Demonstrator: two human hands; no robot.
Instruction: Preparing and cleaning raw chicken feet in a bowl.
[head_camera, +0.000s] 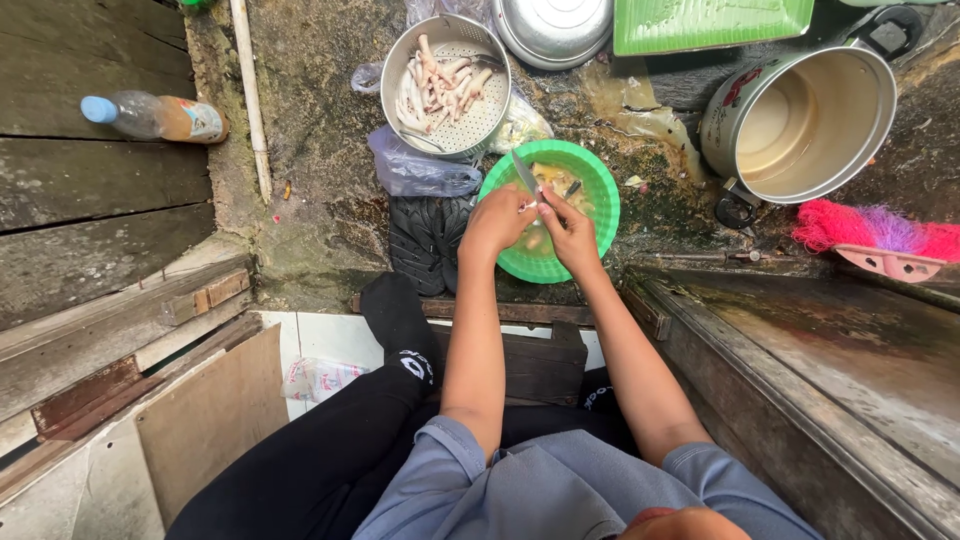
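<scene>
While both hands work over the green basin (600, 215), the step in hand looks like trimming: a pale chicken foot (537, 206) sits pinched between them just above the basin's near half, and the knife (523, 172) angles up and away from it toward the colander. The left hand (495, 222) is closed, fingers curled around what appears to be the knife handle; the right hand (568, 228) is closed too, fingertips clamped on the foot, though the exact grip is partly hidden. Inside the basin, more yellowish pieces lie in the far half, under the blade. Just beyond the basin's far-left rim stands the metal colander (480, 125) holding a heap of pale chicken feet (436, 82), apparently the other batch; I can't tell which is done and which is raw. Crumpled plastic bags (420, 172) lie left of the basin, touching the colander's base. Right of the basin, well apart, an empty pot (800, 125) lies tilted; a pink brush (875, 232) lies further right. Far left, a plastic bottle (155, 116) rests on planks. My read: mid-batch. The next cut calls for a steady pinch on the foot and the blade kept clear of the right fingertips.
</scene>
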